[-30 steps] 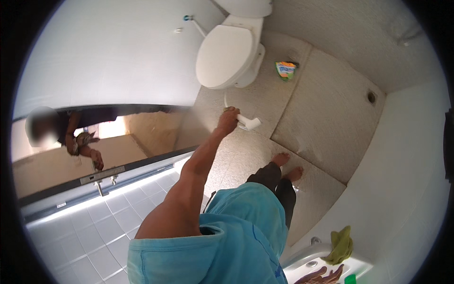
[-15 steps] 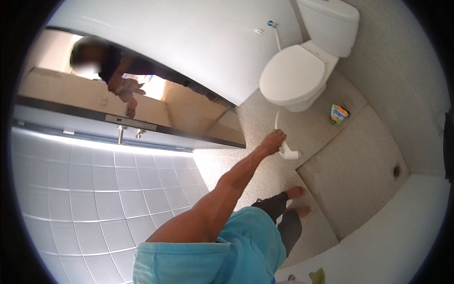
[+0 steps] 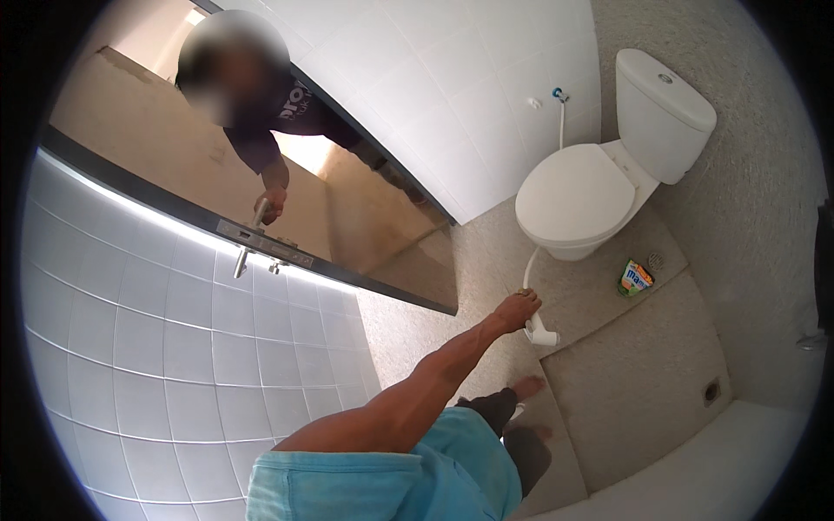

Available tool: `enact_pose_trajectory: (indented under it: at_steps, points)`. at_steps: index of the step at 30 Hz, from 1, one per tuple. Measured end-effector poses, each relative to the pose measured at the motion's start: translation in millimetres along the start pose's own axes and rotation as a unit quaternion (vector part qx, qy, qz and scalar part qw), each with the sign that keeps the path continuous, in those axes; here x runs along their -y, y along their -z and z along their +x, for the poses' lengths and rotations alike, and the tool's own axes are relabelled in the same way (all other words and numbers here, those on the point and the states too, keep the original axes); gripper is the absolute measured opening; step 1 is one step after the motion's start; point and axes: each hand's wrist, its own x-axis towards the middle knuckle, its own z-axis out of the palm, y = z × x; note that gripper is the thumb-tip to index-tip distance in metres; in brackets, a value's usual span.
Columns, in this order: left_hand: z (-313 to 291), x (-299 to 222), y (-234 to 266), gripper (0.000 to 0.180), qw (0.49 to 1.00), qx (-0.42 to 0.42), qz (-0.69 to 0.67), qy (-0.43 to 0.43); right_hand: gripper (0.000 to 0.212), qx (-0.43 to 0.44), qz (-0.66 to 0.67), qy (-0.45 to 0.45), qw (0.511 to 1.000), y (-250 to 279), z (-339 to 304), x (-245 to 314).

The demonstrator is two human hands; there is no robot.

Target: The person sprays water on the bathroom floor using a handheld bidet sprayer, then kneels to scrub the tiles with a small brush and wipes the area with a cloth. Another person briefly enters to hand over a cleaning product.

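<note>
My left hand point(image 3: 519, 310) is closed around the handle of a white bidet sprayer point(image 3: 544, 333), whose head points down over the floor. From the hand a white hose point(image 3: 532, 264) runs up behind the toilet point(image 3: 578, 191), which has its lid down. My left arm reaches out straight from a light blue sleeve. My right hand is out of the picture. To the right of the sprayer lies a green and orange refill pouch point(image 3: 636, 278) on the floor, close to a small round drain grate point(image 3: 658, 260).
At the left a dark-edged door point(image 3: 365, 291) stands ajar. Another person point(image 3: 261, 139) leans in the doorway, a hand on the door handle point(image 3: 260, 211). A blue-handled valve point(image 3: 559, 95) sits on the tiled wall. A square floor drain point(image 3: 712, 392) lies at the right.
My view has shifted, so the toilet and pouch sit lower and further right. The person in the doorway has come nearer and now grips the door handle. My left hand keeps hold of the sprayer.
</note>
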Motion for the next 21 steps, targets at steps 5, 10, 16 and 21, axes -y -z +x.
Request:
enact_pose_trajectory:
  at_steps: [5,10,16,21]
  points:
    - [-3,10,-21,0.036,0.999,-0.014,-0.036,-0.015,0.032,0.063,0.027,-0.119,0.991,113,-85,-181]
    - [-2,17,-27,0.035,0.997,0.069,-0.017,-0.023,0.048,-0.180,0.305,-0.258,0.899,314,-287,-475]
    - [-2,23,-5,0.031,0.996,0.088,-0.014,-0.019,0.047,-0.169,0.214,-0.242,0.931,404,-264,-442]
    - [18,26,7,0.026,0.996,0.080,-0.028,-0.021,0.044,-0.144,0.284,-0.297,0.900,421,-250,-442]
